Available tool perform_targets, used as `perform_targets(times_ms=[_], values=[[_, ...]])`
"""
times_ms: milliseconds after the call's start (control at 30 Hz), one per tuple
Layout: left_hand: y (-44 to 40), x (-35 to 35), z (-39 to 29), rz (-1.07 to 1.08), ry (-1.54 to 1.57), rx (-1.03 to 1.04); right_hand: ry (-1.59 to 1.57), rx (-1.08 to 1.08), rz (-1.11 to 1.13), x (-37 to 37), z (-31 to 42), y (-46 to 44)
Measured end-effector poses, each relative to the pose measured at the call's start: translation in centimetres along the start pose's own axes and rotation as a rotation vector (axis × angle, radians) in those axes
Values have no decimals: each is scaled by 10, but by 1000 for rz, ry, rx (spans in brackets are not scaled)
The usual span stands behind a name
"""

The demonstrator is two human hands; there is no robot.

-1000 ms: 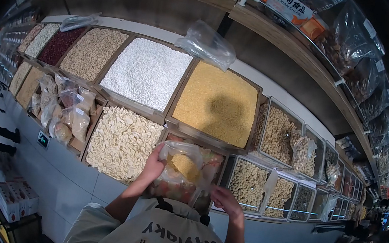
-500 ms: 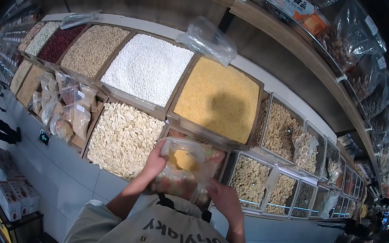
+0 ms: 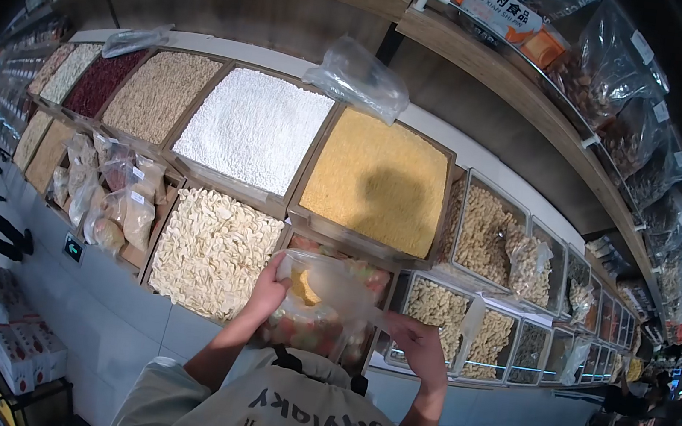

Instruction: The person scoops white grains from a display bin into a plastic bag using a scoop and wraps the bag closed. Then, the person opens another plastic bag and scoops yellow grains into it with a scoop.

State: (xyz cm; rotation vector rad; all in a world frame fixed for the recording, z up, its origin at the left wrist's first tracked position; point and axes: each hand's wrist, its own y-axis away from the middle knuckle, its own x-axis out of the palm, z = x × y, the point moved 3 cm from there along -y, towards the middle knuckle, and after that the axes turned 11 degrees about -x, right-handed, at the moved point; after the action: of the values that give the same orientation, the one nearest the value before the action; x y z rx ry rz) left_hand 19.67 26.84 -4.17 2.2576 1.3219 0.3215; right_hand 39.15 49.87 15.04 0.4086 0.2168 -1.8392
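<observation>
My left hand (image 3: pixel 269 288) is closed on the left edge of a clear plastic bag (image 3: pixel 340 286). Yellow grain (image 3: pixel 304 287) shows inside the bag, partly covered by its film. On the right, my right hand (image 3: pixel 417 341) has its fingers pinched on the bag's other side, which is pulled out toward it. Beneath the bag is a bin with a red and green patterned surface (image 3: pixel 300 331). Just beyond the hands stands a wooden bin of yellow grain (image 3: pixel 376 179), with a round shadow on it.
Left of my hands is a bin of pale flakes (image 3: pixel 215 252), with white grain (image 3: pixel 253 128) behind it. Bagged goods (image 3: pixel 115 192) fill another bin. Clear bins of nuts (image 3: pixel 489 232) extend right. A loose plastic bag (image 3: pixel 359 77) lies behind the grain; a shelf (image 3: pixel 498 66) overhangs.
My right hand came in toward the bag, then moved back out to the right, stretching the bag's film. Less yellow grain shows now. My left hand has kept its hold.
</observation>
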Motion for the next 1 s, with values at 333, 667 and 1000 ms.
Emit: perform_targets(times_ms=[333,667,1000], values=[[17,-2,-25,15,59,-29,143,23,-534,-26,-30,-48],[11,-3,-5,-6,91,-52,682,2,-407,9,-60,-93],[2,-2,6,-9,15,-25,919,-47,-372,30,-64,-108]])
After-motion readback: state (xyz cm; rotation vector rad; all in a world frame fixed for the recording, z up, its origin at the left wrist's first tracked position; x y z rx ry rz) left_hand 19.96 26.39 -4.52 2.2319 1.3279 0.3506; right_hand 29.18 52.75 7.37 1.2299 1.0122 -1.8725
